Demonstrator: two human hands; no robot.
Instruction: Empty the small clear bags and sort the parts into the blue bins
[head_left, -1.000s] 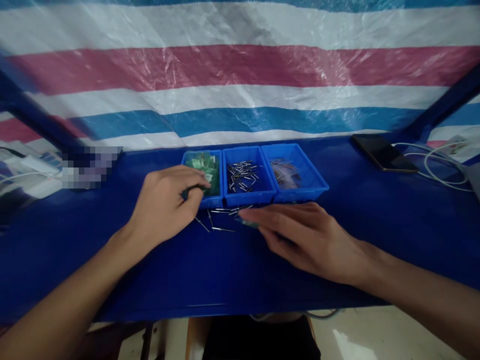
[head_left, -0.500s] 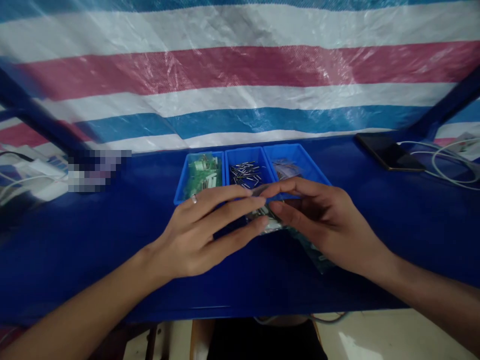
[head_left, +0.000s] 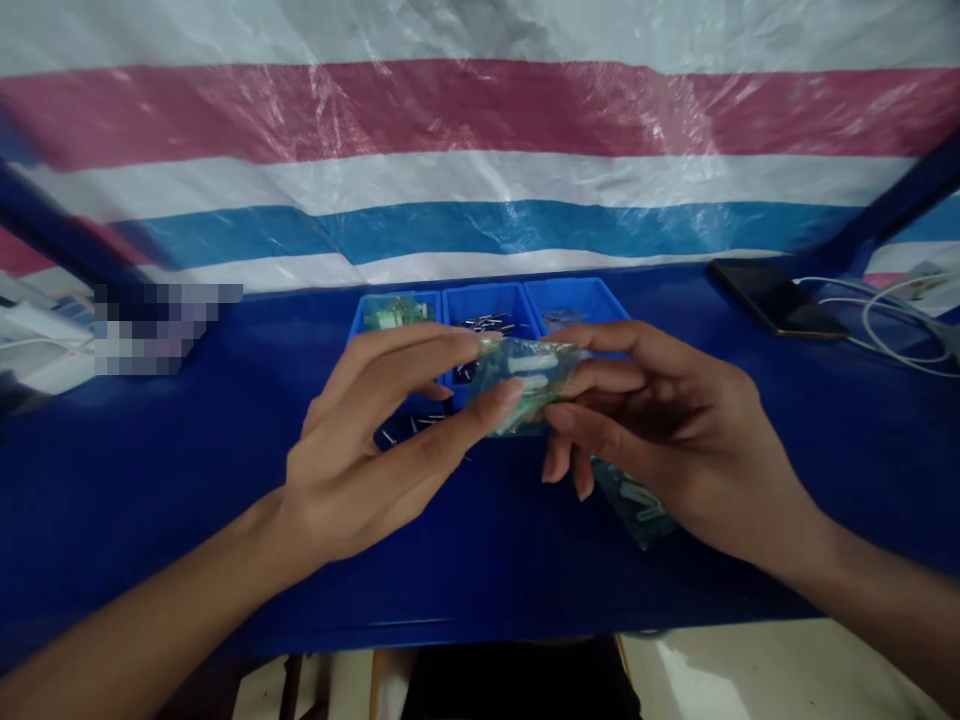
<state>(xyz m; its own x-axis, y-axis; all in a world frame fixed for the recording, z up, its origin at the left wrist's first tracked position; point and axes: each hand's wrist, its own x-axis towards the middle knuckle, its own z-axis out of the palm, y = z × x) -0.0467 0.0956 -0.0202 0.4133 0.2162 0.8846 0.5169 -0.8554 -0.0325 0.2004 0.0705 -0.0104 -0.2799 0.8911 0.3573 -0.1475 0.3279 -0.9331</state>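
Observation:
A small clear greenish plastic bag (head_left: 525, 365) with white pieces inside is held up between both hands. My left hand (head_left: 390, 440) pinches its left side between thumb and fingers. On the right side, my right hand (head_left: 667, 430) grips the bag with thumb and index finger, its other fingers curled below. Another greenish bag (head_left: 637, 505) lies on the blue table under my right hand. Several thin metal pins (head_left: 427, 420) lie on the table behind my left hand.
Three blue bins stand behind the hands: left with green bags (head_left: 394, 312), middle with metal pins (head_left: 491, 324), right with small thin pieces (head_left: 562, 318). A black phone (head_left: 776, 298) and white cables (head_left: 877, 320) lie at the right. A striped sheet (head_left: 480, 110) hangs behind.
The bag has been raised and turned, showing its broad face. My left thumb now presses on its front. Loose pins have come into view on the table, and the camera view has shifted slightly.

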